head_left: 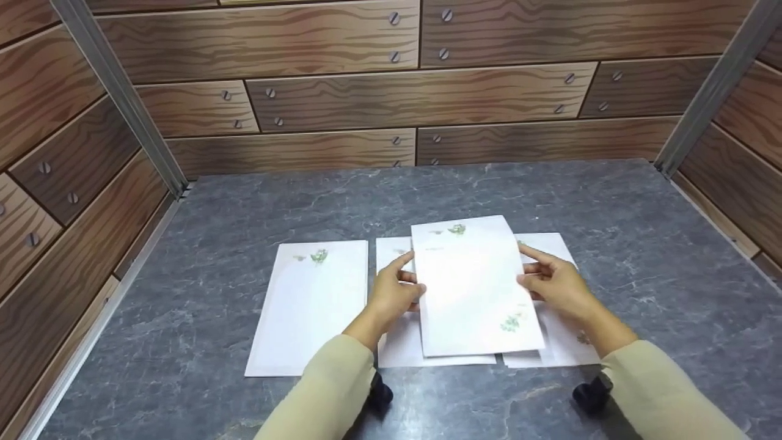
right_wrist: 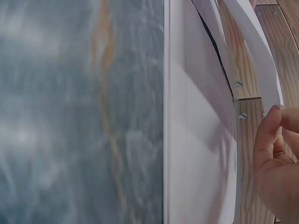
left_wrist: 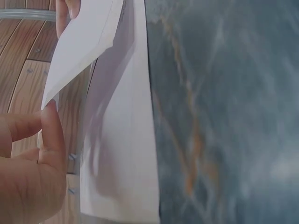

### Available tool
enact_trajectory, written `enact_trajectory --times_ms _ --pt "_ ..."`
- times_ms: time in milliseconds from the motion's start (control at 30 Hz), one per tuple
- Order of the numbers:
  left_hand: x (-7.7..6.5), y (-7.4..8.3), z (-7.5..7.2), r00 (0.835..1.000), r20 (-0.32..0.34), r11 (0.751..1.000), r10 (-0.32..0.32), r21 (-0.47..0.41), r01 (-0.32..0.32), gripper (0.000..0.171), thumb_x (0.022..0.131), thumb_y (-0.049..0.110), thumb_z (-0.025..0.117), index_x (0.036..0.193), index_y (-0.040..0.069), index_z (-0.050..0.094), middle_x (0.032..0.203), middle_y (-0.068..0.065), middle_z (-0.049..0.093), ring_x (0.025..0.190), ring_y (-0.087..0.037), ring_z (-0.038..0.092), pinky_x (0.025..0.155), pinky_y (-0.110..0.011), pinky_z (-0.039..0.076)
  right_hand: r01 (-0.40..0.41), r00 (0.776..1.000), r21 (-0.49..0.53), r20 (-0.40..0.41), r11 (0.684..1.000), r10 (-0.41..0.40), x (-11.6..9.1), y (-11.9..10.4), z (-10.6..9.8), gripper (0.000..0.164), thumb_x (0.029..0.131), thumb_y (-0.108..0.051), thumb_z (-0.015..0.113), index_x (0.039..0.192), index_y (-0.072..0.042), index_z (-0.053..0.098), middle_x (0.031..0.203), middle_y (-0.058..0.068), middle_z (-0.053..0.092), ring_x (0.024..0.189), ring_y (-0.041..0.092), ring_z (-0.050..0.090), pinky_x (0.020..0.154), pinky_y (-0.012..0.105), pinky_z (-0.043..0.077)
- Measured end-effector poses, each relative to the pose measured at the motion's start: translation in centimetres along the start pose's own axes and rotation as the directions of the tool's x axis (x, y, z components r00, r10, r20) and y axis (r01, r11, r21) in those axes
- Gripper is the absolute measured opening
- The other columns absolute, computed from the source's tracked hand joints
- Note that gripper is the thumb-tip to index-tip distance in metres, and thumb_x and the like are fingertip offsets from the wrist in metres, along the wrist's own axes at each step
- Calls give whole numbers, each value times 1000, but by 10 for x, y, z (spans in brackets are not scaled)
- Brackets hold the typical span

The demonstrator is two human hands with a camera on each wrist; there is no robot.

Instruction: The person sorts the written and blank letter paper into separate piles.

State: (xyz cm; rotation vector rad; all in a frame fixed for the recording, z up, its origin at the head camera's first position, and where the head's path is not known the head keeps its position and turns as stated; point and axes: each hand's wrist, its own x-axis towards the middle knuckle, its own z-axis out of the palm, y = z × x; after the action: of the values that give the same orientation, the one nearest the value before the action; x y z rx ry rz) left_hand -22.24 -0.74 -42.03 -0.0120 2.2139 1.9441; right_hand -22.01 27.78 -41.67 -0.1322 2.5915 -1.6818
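Note:
Both hands hold a white sheet of paper [head_left: 470,287] with green leaf prints at its top and lower right corner. It is raised above the table and faces up. My left hand [head_left: 391,296] pinches its left edge between thumb and fingers; my right hand [head_left: 559,284] pinches the right edge. In the right wrist view the lifted sheet [right_wrist: 257,42] looks bent. Beneath it lie a middle paper pile [head_left: 400,345] and a right paper pile [head_left: 571,342], both partly covered. Whether the held piece is one sheet or several, I cannot tell.
Left of the hands lies another white paper pile [head_left: 311,311] with a similar leaf print. All of it rests on a dark grey marbled table [head_left: 244,208]. Wood-patterned panels [head_left: 342,98] enclose the back and sides, with metal posts [head_left: 122,91] at the corners.

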Motion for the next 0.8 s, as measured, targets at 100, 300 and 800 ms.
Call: enact_trajectory --times_ms 100,300,800 --pt "0 -1 8 1000 0 1000 -4 -1 4 69 85 -11 62 146 12 39 92 -6 51 63 -10 53 52 -23 52 -1 1000 28 18 1000 1 -2 2 -7 61 92 -1 61 146 -4 35 111 23 56 82 10 60 68 25 56" --pt "1 3 23 1000 0 1000 4 25 -4 68 85 -9 63 146 12 40 89 -5 51 60 -10 52 51 -22 52 -31 999 72 41 997 28 -6 6 -20 63 92 0 60 148 -3 31 112 22 54 83 10 60 70 26 56" --pt "2 6 63 1000 -8 998 -10 56 10 67 84 -9 64 144 12 43 84 -3 51 59 -10 51 49 -22 51 -53 997 56 63 997 49 -17 26 -53 65 93 -2 59 149 0 26 109 18 52 86 11 60 75 28 56"
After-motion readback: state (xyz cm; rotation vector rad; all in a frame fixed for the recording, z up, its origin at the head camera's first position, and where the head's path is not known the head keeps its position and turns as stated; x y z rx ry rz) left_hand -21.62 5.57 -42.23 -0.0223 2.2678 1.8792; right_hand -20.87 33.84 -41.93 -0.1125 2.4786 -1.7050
